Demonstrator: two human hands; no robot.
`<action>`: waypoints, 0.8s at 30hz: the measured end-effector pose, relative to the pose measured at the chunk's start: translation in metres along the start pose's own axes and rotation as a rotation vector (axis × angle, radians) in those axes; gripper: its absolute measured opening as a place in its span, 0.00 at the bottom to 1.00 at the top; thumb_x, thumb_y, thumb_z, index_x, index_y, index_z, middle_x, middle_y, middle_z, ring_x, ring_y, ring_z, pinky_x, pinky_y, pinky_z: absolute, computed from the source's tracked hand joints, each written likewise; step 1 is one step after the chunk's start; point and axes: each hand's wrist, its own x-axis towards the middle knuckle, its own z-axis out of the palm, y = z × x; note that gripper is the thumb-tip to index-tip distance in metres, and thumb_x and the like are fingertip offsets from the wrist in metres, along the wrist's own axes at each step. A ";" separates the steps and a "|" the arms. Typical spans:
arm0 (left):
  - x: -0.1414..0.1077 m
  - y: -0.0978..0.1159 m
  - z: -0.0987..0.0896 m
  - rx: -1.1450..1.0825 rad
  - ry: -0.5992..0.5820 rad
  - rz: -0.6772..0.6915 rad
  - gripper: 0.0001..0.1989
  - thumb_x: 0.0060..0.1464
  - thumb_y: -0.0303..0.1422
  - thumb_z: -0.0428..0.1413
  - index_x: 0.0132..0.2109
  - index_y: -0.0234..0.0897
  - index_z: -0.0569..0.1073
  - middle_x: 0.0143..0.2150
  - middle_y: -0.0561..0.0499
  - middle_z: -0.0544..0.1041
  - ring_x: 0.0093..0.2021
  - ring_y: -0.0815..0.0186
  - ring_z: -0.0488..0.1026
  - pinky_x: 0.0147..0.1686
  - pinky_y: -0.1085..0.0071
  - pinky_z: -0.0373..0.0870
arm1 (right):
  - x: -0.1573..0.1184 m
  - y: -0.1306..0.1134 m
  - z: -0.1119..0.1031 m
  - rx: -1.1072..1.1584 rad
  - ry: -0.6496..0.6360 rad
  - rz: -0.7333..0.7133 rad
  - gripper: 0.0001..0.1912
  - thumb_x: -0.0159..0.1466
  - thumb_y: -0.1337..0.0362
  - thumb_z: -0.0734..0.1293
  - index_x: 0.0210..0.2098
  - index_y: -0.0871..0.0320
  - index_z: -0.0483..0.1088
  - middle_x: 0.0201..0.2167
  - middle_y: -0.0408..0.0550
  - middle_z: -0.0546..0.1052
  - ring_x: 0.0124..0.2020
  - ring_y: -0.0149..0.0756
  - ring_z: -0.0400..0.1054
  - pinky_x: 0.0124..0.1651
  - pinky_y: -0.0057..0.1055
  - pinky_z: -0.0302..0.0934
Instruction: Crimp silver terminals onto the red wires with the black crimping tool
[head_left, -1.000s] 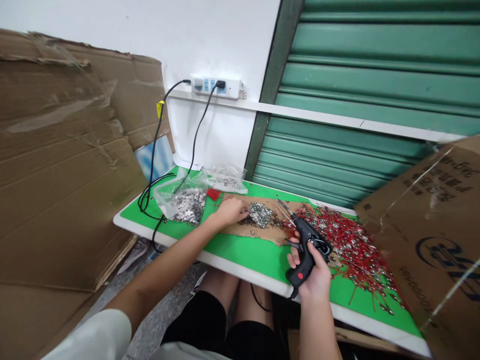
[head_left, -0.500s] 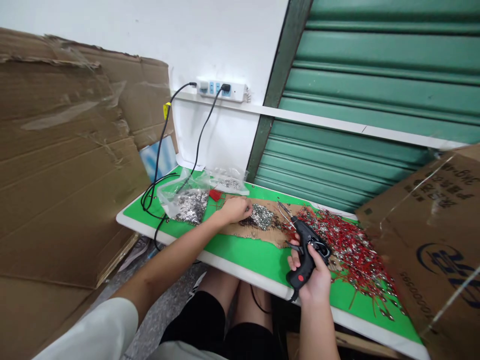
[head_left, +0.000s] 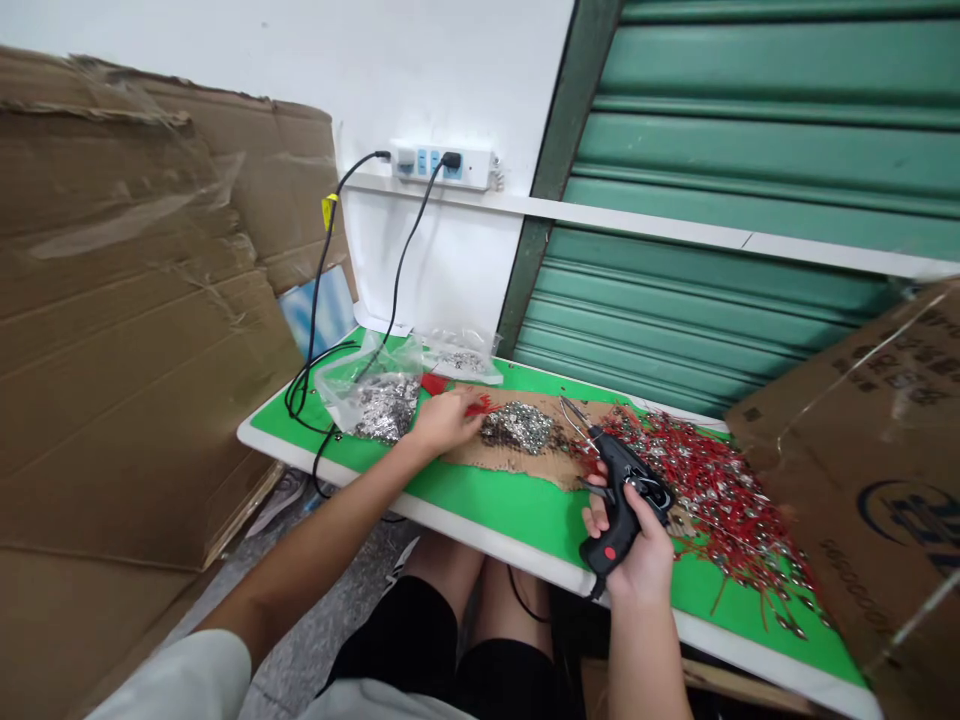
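A black soldering gun [head_left: 626, 490] with a red dot on its grip is in my right hand [head_left: 637, 550]. Its metal tip points up and away, over the strip of cardboard [head_left: 517, 470]. My left hand [head_left: 446, 422] is at the cardboard's left end, fingers bent down onto red wires [head_left: 481, 404]; how many are between them is hidden. Just right of those fingers lies a heap of small shiny metal pieces [head_left: 525, 425]. Behind the left hand is a red wire bundle [head_left: 433, 383]. Right of the gun spreads a large pile of red wires with metal ends [head_left: 720, 490].
Clear bags of metal pieces [head_left: 386, 405] lie on the green tabletop [head_left: 495, 510] at left. Black cords [head_left: 409, 240] run from a wall power strip [head_left: 442, 165]. Large cardboard boxes [head_left: 135, 330] flank the table; a green shutter [head_left: 720, 160] stands behind.
My left hand has moved slightly left, from the edge of the metal heap to the red wires, which now show by its fingertips. The soldering gun stays in my right hand. The view has shifted slightly.
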 end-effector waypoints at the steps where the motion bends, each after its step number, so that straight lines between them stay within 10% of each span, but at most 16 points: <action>1: 0.000 -0.001 0.001 0.021 0.016 -0.049 0.18 0.56 0.42 0.52 0.51 0.43 0.76 0.48 0.49 0.78 0.45 0.60 0.75 0.41 0.71 0.71 | 0.000 0.000 0.000 0.000 0.001 0.002 0.12 0.54 0.60 0.72 0.36 0.59 0.75 0.31 0.49 0.78 0.16 0.24 0.55 0.16 0.24 0.53; 11: 0.007 -0.005 0.008 0.064 0.029 -0.190 0.12 0.57 0.37 0.51 0.39 0.42 0.79 0.39 0.48 0.79 0.38 0.60 0.75 0.32 0.72 0.65 | 0.000 0.000 0.002 -0.017 0.007 0.011 0.13 0.52 0.59 0.73 0.35 0.58 0.76 0.32 0.48 0.78 0.17 0.23 0.55 0.17 0.22 0.54; 24: -0.028 -0.021 0.016 -0.149 0.201 0.035 0.06 0.56 0.31 0.51 0.37 0.37 0.72 0.35 0.49 0.73 0.39 0.64 0.69 0.40 0.69 0.66 | 0.005 0.001 0.006 -0.207 -0.057 0.185 0.16 0.50 0.56 0.75 0.34 0.59 0.76 0.24 0.46 0.75 0.15 0.23 0.55 0.15 0.21 0.53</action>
